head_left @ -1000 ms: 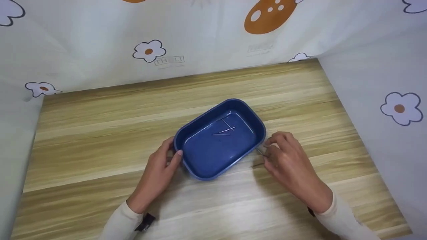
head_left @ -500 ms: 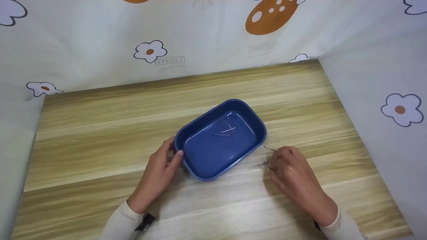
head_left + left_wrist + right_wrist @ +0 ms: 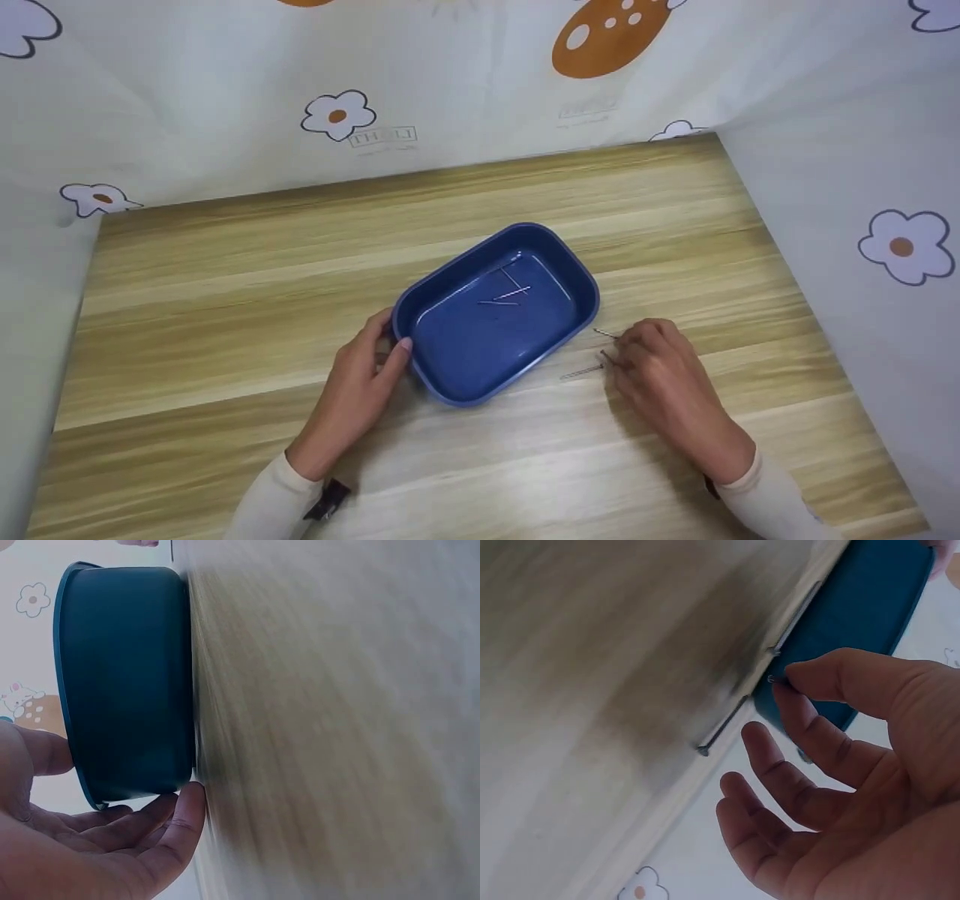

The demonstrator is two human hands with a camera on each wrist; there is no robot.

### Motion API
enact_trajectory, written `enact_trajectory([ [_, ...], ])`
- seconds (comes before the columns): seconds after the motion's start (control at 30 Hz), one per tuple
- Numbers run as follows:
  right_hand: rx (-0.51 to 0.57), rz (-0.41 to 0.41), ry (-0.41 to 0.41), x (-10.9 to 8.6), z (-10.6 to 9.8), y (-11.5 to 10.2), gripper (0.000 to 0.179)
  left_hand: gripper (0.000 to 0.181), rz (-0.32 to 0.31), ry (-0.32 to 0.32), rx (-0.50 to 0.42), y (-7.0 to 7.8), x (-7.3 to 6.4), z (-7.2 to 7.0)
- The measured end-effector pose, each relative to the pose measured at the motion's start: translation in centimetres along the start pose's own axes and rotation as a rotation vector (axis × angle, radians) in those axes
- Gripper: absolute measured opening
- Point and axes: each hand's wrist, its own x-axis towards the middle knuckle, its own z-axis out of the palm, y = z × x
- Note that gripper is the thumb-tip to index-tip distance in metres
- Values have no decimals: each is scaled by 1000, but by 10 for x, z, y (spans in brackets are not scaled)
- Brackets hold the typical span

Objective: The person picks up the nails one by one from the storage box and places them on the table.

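A blue rectangular box (image 3: 480,341) stands at an angle on the table, with 3 thin metal nails (image 3: 511,292) on its floor. My left hand (image 3: 358,382) holds its near-left corner, thumb at the rim and fingers against the outer wall, as the left wrist view shows. My right hand (image 3: 660,379) is to the right of the box. Its thumb and index finger pinch a small nail (image 3: 777,680), mostly hidden by the fingertips. Two more nails lie on the table by that hand, one nail (image 3: 581,372) nearer me and another nail (image 3: 605,333) beyond.
The wood-grain table (image 3: 247,277) meets a pale flower-printed sheet (image 3: 465,90) at the back and another side sheet (image 3: 832,180) on the right. A black strap (image 3: 327,499) shows at the left sleeve.
My right hand has moved from the box's right edge to the right, uncovering the two nails on the table. The pinched nail has since tipped upward. Left hand and box stay put.
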Motion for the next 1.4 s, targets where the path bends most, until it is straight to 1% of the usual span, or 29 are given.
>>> enact_trajectory([
  [0.33, -74, 1, -6, 3, 2, 7, 9, 46, -4, -5, -15, 1, 0, -1],
  [0.53, -79, 17, -22, 2, 1, 6, 13, 46, -13, -15, -21, 1, 0, 0],
  [0.8, -86, 5, -17, 2, 2, 6, 16, 45, -2, -7, -16, 1, 0, 0],
  [1.03, -58, 9, -9, 3, 1, 6, 16, 46, 3, -10, -29, 0, 0, 0],
  [1.17, -35, 38, 2, 6, 1, 6, 17, 46, -2, -13, -31, 0, 1, 0],
  [1.4, 5, 143, -22, 10, -4, 7, 15, 46, 1, -11, -15, 0, 0, -1],
])
